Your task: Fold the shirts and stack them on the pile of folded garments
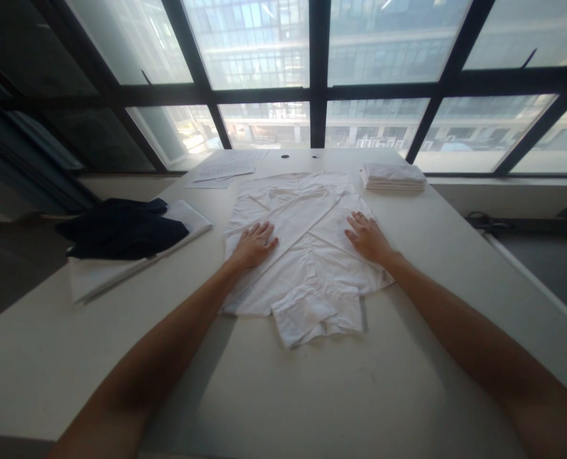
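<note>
Along the left edge of the tabletop (312,395), dark cloth (125,229) lies heaped on a folded white piece (192,220), and papers (220,169) rest toward the far-left corner; both seem set aside to leave the middle free. The left hand (254,245) lies flat, fingers slightly apart, gripping nothing. Under it, mid-tabletop, spreads the white shirt (287,220), thin and creased, with diagonal folds and a rumpled flap toward the near edge. The right hand (369,239) lies likewise flat, the pair probably steadying or smoothing the fabric. A neat folded stack (393,178) sits near the far-right corner.
</note>
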`<state>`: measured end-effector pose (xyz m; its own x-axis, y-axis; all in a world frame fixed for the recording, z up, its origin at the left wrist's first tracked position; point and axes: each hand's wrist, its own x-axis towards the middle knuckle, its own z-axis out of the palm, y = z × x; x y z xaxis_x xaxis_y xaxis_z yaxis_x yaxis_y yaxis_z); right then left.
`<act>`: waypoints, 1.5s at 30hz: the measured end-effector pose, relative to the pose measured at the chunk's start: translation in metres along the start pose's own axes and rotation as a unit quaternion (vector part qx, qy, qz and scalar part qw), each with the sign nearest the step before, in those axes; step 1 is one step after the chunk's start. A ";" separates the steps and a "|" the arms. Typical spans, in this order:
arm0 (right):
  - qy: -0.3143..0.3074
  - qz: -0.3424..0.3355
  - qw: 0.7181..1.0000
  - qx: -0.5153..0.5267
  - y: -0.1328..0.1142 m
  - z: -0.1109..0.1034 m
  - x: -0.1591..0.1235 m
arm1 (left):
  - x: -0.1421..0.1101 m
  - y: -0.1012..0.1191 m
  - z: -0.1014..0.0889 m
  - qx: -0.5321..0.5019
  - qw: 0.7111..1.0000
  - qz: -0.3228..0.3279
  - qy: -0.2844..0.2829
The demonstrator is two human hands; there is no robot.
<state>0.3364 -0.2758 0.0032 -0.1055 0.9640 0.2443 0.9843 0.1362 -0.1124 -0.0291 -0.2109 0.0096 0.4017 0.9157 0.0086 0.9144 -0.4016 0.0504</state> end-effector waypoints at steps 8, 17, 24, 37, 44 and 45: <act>-0.086 -0.020 0.996 0.005 -0.004 0.004 0.000 | -0.001 0.001 -0.001 0.003 1.000 -0.002 -0.002; -0.086 -0.092 0.991 0.044 -0.007 0.005 -0.005 | -0.002 0.002 -0.002 0.003 1.000 -0.005 -0.003; -0.054 -0.105 0.991 0.057 -0.016 0.000 -0.006 | 0.000 0.000 0.000 -0.002 1.000 -0.001 -0.004; -0.048 0.113 0.992 -0.011 0.013 0.008 0.001 | 0.001 0.000 0.001 0.001 1.000 0.000 -0.001; -0.018 0.212 0.976 -0.040 0.009 0.009 0.000 | -0.001 0.002 -0.002 0.010 1.000 -0.004 -0.004; 0.000 0.221 0.974 -0.045 0.010 0.009 0.000 | -0.001 0.002 -0.002 0.011 1.000 -0.004 -0.004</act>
<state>0.3445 -0.2728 -0.0067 0.3321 0.9237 0.1911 0.9418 -0.3134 -0.1215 -0.0278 -0.2128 0.0114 0.3942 0.9190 0.0012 0.9186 -0.3941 0.0281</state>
